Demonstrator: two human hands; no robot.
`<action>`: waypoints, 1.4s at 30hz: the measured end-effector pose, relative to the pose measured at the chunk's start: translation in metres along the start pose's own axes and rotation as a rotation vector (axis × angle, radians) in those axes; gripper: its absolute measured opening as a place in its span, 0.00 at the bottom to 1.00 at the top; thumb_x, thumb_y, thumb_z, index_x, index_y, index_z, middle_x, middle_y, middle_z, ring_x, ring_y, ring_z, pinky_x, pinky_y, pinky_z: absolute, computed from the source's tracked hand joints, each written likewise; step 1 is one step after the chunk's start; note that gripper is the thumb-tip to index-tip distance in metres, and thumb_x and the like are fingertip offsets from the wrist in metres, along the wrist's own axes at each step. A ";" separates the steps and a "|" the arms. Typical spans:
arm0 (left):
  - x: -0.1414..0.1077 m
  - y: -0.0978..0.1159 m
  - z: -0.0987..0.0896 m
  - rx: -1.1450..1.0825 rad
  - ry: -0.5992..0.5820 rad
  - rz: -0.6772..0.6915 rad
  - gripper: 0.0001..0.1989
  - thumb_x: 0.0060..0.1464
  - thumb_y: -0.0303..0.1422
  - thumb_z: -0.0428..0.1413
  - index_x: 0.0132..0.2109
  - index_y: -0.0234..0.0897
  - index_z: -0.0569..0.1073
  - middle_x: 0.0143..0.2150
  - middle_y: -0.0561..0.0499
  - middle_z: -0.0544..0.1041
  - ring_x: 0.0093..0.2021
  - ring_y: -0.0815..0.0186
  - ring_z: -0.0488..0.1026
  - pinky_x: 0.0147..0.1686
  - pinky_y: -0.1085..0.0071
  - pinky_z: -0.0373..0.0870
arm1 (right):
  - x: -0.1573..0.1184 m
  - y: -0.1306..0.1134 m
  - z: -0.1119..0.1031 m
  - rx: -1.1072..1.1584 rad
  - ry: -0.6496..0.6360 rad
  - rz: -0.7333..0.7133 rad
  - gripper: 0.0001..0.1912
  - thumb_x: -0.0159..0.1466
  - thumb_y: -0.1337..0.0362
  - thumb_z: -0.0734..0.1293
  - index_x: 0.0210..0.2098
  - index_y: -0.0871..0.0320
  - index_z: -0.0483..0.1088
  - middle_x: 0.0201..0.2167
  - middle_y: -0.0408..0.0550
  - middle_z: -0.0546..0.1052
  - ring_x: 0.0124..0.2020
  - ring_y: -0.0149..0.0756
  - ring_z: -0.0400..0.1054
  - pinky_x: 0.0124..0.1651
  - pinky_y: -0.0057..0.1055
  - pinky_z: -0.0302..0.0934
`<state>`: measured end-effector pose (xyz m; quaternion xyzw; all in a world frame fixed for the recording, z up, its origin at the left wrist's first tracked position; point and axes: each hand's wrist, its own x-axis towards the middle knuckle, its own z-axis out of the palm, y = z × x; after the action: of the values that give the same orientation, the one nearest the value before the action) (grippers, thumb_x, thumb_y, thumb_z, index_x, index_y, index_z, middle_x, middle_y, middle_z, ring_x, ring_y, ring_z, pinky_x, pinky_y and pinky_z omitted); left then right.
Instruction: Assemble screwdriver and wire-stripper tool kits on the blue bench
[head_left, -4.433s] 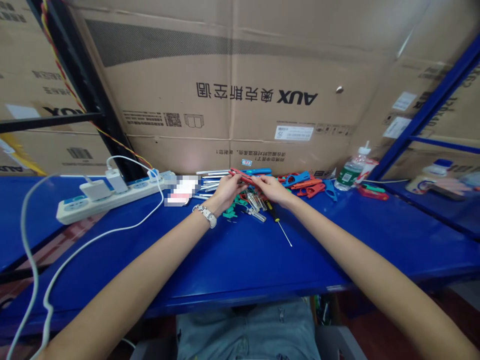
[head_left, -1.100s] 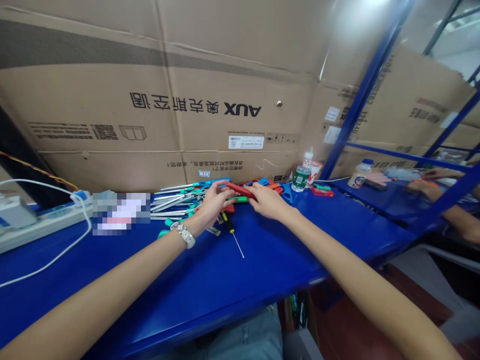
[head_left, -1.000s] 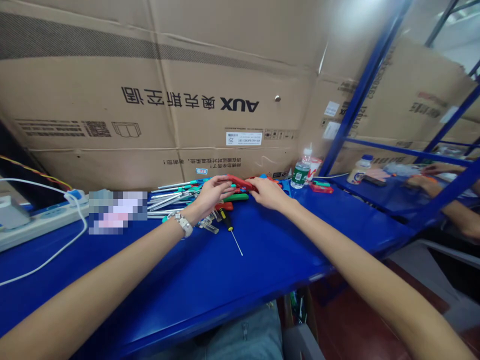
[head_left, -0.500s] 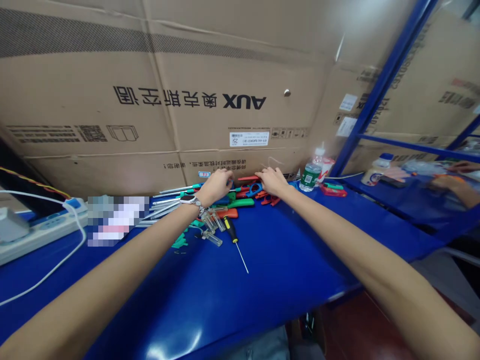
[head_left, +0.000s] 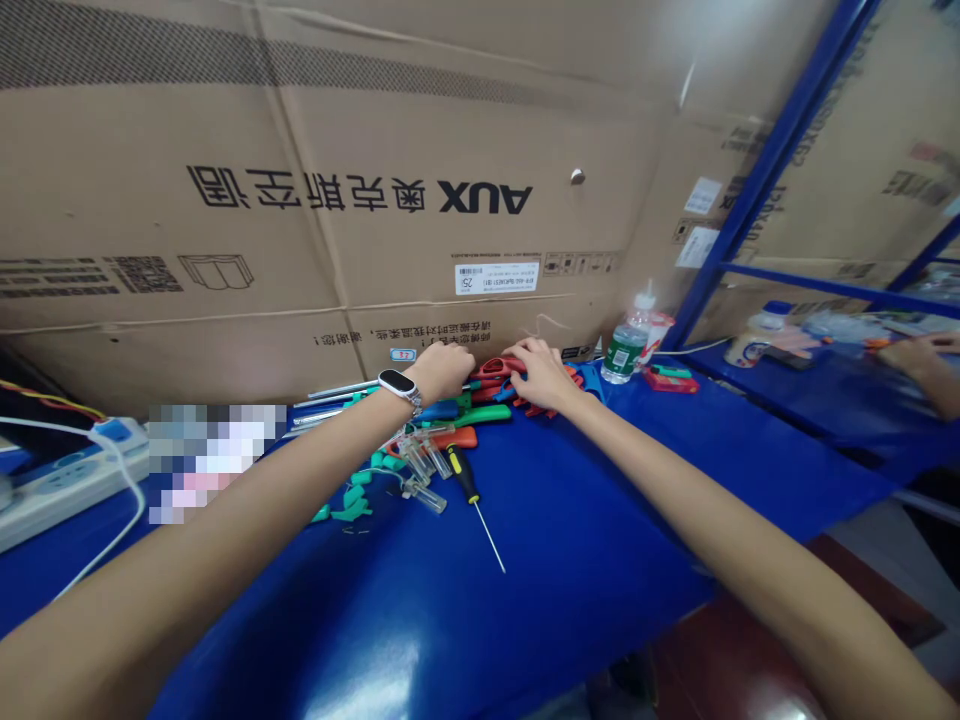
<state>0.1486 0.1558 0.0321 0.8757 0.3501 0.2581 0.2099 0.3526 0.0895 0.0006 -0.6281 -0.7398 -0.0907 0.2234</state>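
My right hand (head_left: 546, 374) has its fingers bent over a red lighter handle (head_left: 493, 368), a long piece with an oval opening. At the handle's left end is my left hand (head_left: 444, 370), a watch (head_left: 397, 382) on its wrist; its fingers are curled, and what they hold is hidden. Beneath and around both hands lies a pile of stick lighters with metal rods and blue, red and green handles, one a green handle (head_left: 486, 414). In front are an orange handle (head_left: 459, 438), clear fuel tanks (head_left: 425, 494), small green pieces (head_left: 354, 505) and a yellow-black screwdriver (head_left: 463, 475).
A large cardboard sheet (head_left: 360, 260) stands along the back of the blue table (head_left: 555, 560). At right are a water bottle (head_left: 622, 348), a red tray (head_left: 670, 380) and a blue frame (head_left: 750, 210). A power strip (head_left: 64, 480) lies at left. Another person's hand (head_left: 919, 360) shows at far right.
My left hand has moved right to the end of the red handle, which now shows its oval opening. My right hand has shifted slightly left and down with the view.
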 end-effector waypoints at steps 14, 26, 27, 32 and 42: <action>-0.033 -0.005 -0.054 0.313 0.018 0.019 0.07 0.53 0.29 0.60 0.29 0.39 0.70 0.31 0.43 0.75 0.48 0.46 0.76 0.55 0.56 0.65 | -0.003 -0.030 0.017 0.084 0.150 -0.007 0.16 0.64 0.66 0.63 0.49 0.55 0.76 0.47 0.55 0.73 0.53 0.51 0.62 0.53 0.45 0.58; -0.094 -0.017 -0.121 0.504 0.023 0.122 0.08 0.64 0.38 0.54 0.40 0.39 0.73 0.40 0.44 0.74 0.42 0.55 0.73 0.45 0.63 0.67 | 0.017 -0.063 0.020 0.091 0.070 -0.051 0.14 0.67 0.66 0.62 0.48 0.55 0.77 0.46 0.53 0.77 0.52 0.48 0.64 0.52 0.43 0.53; -0.095 -0.020 -0.120 0.525 0.029 0.126 0.07 0.64 0.37 0.54 0.40 0.39 0.73 0.40 0.44 0.75 0.43 0.55 0.73 0.47 0.63 0.67 | 0.019 -0.064 0.020 0.093 0.061 -0.048 0.15 0.68 0.67 0.61 0.49 0.55 0.76 0.46 0.53 0.78 0.51 0.47 0.65 0.53 0.44 0.53; -0.095 -0.036 -0.105 0.617 0.111 0.165 0.10 0.64 0.34 0.53 0.51 0.37 0.72 0.58 0.39 0.73 0.60 0.47 0.68 0.57 0.51 0.65 | 0.026 -0.058 0.018 0.023 0.073 0.028 0.19 0.66 0.69 0.60 0.53 0.56 0.75 0.47 0.54 0.78 0.52 0.49 0.66 0.53 0.44 0.51; -0.095 -0.047 -0.065 0.500 0.083 -0.014 0.21 0.62 0.41 0.55 0.58 0.36 0.68 0.58 0.40 0.75 0.54 0.50 0.75 0.52 0.57 0.71 | 0.010 -0.015 -0.017 -0.137 0.118 0.175 0.20 0.63 0.71 0.61 0.50 0.56 0.79 0.45 0.56 0.77 0.52 0.53 0.64 0.53 0.47 0.50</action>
<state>0.0270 0.1307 0.0277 0.8866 0.4174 0.1977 -0.0260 0.3403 0.0889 0.0222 -0.6978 -0.6596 -0.1580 0.2302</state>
